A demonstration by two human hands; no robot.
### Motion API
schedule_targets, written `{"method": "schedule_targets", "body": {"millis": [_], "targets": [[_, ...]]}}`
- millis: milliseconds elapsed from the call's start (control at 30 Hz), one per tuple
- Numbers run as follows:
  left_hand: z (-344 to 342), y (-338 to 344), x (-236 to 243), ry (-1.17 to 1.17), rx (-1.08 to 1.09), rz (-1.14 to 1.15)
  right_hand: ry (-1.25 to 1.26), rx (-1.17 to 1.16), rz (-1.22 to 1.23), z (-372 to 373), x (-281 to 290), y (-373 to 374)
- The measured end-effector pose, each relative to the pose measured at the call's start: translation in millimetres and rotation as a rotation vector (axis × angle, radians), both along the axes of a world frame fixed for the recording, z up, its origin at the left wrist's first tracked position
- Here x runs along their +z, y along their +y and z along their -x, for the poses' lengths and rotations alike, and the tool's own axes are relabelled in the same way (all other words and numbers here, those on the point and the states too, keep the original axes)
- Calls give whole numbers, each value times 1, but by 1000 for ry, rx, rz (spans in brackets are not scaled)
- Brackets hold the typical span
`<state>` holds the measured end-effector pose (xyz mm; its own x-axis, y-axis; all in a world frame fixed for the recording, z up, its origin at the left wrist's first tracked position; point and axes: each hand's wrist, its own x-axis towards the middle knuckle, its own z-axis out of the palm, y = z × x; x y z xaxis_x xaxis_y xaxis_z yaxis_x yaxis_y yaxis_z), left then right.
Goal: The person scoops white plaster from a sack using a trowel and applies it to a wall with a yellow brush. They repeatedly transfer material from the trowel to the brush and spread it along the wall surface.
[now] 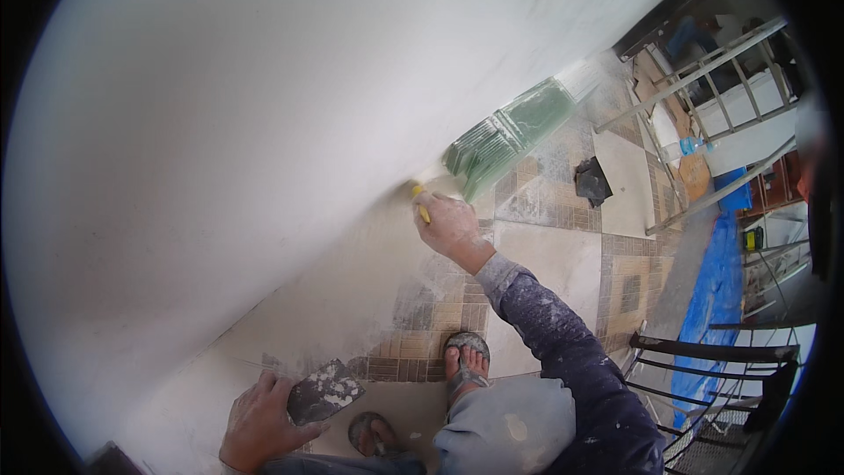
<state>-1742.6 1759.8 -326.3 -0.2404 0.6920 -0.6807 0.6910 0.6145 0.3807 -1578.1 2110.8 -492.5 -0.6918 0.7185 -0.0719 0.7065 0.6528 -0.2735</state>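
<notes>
A smooth white wall [264,79] fills the left and far side, meeting a dusty floor [545,255] of plain and brick-patterned tiles. A white-streaked green panel [510,132] lies along the wall's foot. Far right stands a metal ladder [690,77]; a blue sheet [710,299] covers floor at right, beyond a dark slatted chair [716,349] at near right. The contents of a blue bin-like thing [732,189] cannot be made out. The right hand [450,224] curls around a yellow-handled tool [424,205] close to the wall's base, just left of the panel. At near left, the left hand [264,422] pinches a dark plate [308,400] patched with white paste.
</notes>
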Motion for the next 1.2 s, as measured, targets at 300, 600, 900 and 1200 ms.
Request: {"method": "schedule_targets", "body": {"millis": [300,600,900,1200], "targets": [[-8,11,-2,-33,-40,8,4,198,194,12,-13,-36],[-16,16,-12,-24,-157,34,103,210,285,0,33,-46],[-19,23,-20,-27,-200,48,129,427,271,16,-27,-90],[-11,34,-35,-45,-212,90,-141,-15,53,-20,7,-11]]}}
